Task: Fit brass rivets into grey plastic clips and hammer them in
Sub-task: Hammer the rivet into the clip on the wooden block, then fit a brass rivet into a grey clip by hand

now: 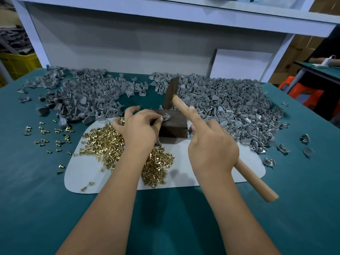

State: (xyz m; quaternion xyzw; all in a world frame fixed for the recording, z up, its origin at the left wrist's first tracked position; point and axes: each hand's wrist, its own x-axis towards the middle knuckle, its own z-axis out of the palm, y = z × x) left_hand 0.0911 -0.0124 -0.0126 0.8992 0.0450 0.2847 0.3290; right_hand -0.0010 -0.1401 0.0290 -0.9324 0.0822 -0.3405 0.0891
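Grey plastic clip (167, 117) sat on the dark wooden block (172, 125), where my left hand (140, 128) pinched a brass rivet (161, 118) at its hole. My right hand (211, 144) gripped the wooden-handled hammer (173, 93), raised to strike, forefinger extended.

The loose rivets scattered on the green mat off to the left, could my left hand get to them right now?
Probably not at once: the left hand is pinching a rivet at the clip on the block. Once it lets go, yes; the scattered rivets lie on open mat with nothing between.
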